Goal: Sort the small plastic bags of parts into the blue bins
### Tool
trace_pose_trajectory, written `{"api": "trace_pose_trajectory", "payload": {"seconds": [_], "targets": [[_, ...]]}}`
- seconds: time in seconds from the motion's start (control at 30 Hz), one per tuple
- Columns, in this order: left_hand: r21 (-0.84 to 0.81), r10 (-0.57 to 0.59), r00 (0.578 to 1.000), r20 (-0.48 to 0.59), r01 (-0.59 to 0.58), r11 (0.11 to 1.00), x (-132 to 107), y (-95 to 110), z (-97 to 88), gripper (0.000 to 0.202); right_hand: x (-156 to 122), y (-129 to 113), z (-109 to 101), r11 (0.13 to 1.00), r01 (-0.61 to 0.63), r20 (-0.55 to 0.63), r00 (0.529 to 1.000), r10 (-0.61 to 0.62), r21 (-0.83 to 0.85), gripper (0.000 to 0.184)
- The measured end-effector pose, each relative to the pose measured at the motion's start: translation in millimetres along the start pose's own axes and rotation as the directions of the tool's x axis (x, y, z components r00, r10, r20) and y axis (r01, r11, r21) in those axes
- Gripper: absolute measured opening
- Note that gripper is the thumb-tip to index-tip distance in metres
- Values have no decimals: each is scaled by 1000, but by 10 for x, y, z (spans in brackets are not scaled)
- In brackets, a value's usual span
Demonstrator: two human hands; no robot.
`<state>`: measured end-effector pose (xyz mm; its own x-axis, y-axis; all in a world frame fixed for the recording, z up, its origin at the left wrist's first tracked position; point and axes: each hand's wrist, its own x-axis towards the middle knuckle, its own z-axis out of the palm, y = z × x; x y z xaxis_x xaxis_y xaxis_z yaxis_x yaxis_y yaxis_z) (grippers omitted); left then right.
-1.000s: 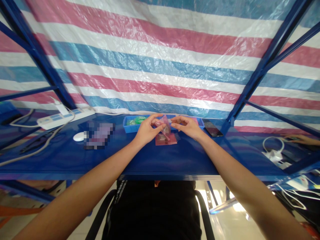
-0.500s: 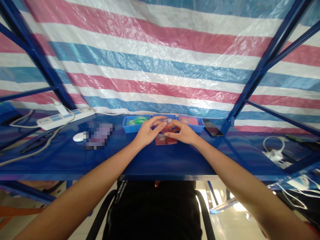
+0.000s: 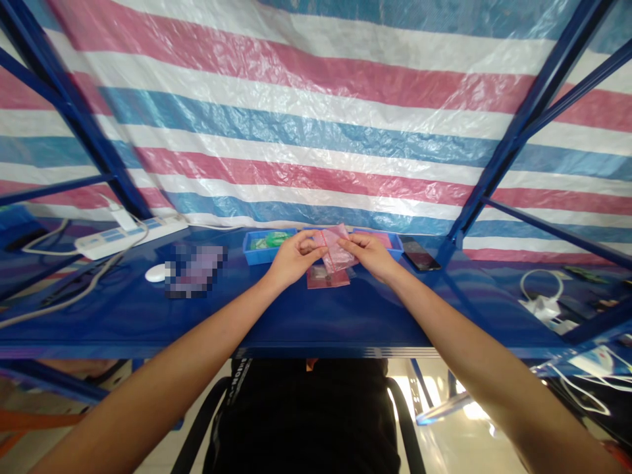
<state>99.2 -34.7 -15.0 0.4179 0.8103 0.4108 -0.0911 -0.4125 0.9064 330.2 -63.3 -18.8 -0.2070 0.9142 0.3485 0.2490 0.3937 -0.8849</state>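
Observation:
Between my two hands is a small pink see-through plastic bag (image 3: 336, 249) with a red line across it. My left hand (image 3: 295, 255) pinches its left edge between thumb and fingers. On the opposite side, my right hand (image 3: 370, 253) grips the right edge the same way. Beneath it, a second reddish bag (image 3: 326, 280) lies flat on the blue table (image 3: 316, 322), with something small and greyish in it that I cannot make out. Behind the hands stand blue trays: the left tray (image 3: 254, 255) holds green packets (image 3: 276, 239), the right tray (image 3: 396, 249) pink ones. The middle tray is mostly hidden.
A dark phone (image 3: 419, 253) lies right of the trays. To the left are a pixelated purple object (image 3: 200, 270), a white mouse-like object (image 3: 156, 273) and a power strip (image 3: 131, 237) with cables. A white coiled cable (image 3: 540, 289) sits at the right. Blue metal posts frame both sides.
The bag between my hands has been raised and spread flat, so its pink face now shows. My hands have drawn slightly apart. The lower bag stays on the table.

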Motion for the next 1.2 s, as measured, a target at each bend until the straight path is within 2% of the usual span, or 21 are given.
{"api": "trace_pose_trajectory", "payload": {"seconds": [0.1, 0.2, 0.27, 0.33, 0.4, 0.47, 0.57, 0.73, 0.8, 1.1, 1.2], "targets": [[3, 3, 997, -82, -3, 1000, 17, -21, -25, 62, 22, 4, 3, 996, 38, -142, 990, -26, 82, 57], [37, 27, 988, -150, -22, 999, 34, -37, -66, 57, 19, -16, 2, 995, 102, -276, 956, -98, -1, 59], [54, 46, 986, -163, -38, 998, 36, -41, -81, 53, -1, -43, 16, 989, 133, -261, 954, -146, -68, 51], [70, 48, 986, -158, -37, 997, 30, -36, -79, 50, -21, -65, 45, 981, 172, -188, 964, -186, -91, 44], [77, 29, 988, -152, -18, 997, 21, -27, -66, 50, -27, -65, 79, 979, 195, -130, 971, -201, -58, 41], [66, 4, 990, -144, 6, 998, 15, -23, -54, 50, -15, -42, 96, 986, 167, -111, 980, -166, -1, 41], [18, -23, 989, -146, 26, 999, 19, -35, -50, 50, 20, 10, 72, 993, 107, -122, 987, -100, 50, 45], [-49, -38, 986, -160, 30, 998, 38, -56, -67, 55, 50, 37, 0, 979, 102, -169, 983, -72, 176, 75], [-52, -44, 986, -164, 36, 998, 37, -51, -71, 57, 52, 24, -4, 978, 75, -190, 981, -37, 195, 79], [-4, -92, 995, -45, 92, 996, 21, -111, -88, 62, 47, -16, 16, 959, 16, -230, 972, 52, 284, 70], [-14, -66, 996, -62, 65, 998, 41, -165, -101, 58, 46, 0, 15, 951, 3, -210, 975, 65, 309, 66]]}}
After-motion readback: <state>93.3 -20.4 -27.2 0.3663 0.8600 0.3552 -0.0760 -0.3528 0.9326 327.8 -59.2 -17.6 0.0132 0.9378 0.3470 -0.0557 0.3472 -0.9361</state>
